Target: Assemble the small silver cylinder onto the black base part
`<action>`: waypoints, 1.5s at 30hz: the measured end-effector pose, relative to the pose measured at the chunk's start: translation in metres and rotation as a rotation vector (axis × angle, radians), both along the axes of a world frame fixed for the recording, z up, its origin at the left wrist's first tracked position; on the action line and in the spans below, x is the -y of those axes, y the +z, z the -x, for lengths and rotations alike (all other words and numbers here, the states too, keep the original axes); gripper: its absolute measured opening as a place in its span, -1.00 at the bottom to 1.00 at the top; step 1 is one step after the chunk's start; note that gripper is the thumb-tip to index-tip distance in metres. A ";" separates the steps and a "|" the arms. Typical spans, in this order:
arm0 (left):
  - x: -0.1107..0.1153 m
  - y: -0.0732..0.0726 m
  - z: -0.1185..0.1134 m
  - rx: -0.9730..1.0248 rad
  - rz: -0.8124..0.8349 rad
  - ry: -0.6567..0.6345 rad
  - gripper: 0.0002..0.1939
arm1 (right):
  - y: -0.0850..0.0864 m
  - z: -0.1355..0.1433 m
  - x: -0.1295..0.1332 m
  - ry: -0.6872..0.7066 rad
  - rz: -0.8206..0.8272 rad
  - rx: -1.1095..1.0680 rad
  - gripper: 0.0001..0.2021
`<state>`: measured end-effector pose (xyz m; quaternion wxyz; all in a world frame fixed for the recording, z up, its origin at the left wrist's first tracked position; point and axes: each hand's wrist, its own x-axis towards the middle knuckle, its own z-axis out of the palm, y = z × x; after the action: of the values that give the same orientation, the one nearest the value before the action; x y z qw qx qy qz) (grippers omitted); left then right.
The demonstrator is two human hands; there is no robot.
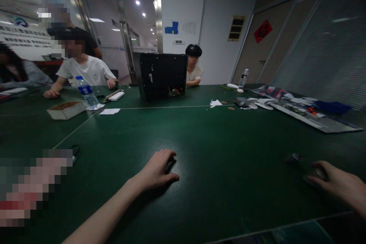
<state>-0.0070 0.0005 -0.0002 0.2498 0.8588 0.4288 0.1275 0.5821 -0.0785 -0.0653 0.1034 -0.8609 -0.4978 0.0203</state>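
My right fingers, lower right, look closed on a dark thing, but it's blurry. If I swing left, I could knock the dark bit beside them. My left fingers are apart.

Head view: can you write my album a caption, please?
Left hand and right hand apart over a green table, black case beyond.
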 end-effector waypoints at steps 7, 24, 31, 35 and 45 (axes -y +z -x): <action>0.002 0.001 0.000 0.009 0.011 0.002 -0.36 | 0.065 0.186 -0.021 0.590 -0.089 -0.289 -0.59; -0.002 -0.003 0.002 0.040 -0.053 -0.084 -0.24 | 0.068 0.382 -0.082 1.360 -0.029 -0.394 -0.39; -0.001 -0.003 0.002 0.010 -0.043 -0.048 -0.28 | 0.041 0.378 -0.089 1.355 -0.076 -0.664 -0.38; -0.001 -0.002 0.003 0.018 -0.047 -0.067 -0.27 | 0.040 0.377 -0.089 1.386 -0.062 -0.630 -0.39; 0.000 0.001 0.003 0.018 -0.028 -0.058 -0.32 | 0.031 0.379 -0.091 1.369 -0.074 -0.550 -0.52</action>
<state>-0.0102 0.0007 0.0006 0.2452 0.8731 0.3995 0.1339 0.2029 0.0128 -0.0340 0.2177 -0.3175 -0.8800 0.2783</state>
